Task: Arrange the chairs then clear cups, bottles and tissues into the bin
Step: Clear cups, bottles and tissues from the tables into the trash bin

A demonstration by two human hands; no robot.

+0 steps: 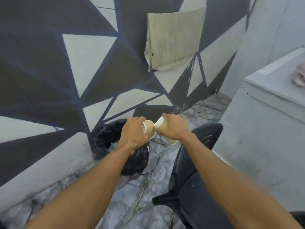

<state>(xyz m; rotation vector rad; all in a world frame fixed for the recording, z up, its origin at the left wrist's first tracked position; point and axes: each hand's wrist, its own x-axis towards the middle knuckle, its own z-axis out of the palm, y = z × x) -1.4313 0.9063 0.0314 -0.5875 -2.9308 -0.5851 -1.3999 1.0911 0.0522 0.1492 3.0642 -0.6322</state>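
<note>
My left hand [132, 132] grips a paper cup [150, 129], its open mouth facing me, above the right rim of a bin lined with a black bag [105, 138]. My right hand [173, 128] holds a second paper cup [162, 125] tilted with its white rim against the first cup. Both cups are beige with white rims. The bin stands on the floor against the painted wall, and my left forearm hides part of it. A black plastic chair [189, 171] stands just right of the bin, under my right arm.
A wall with dark and pale triangles [82, 63] rises behind the bin, with a beige cloth [173, 38] hanging on it. A white chest freezer [267, 121] stands at the right with a pink item [299, 75] on top. The floor [132, 187] is grey marbled.
</note>
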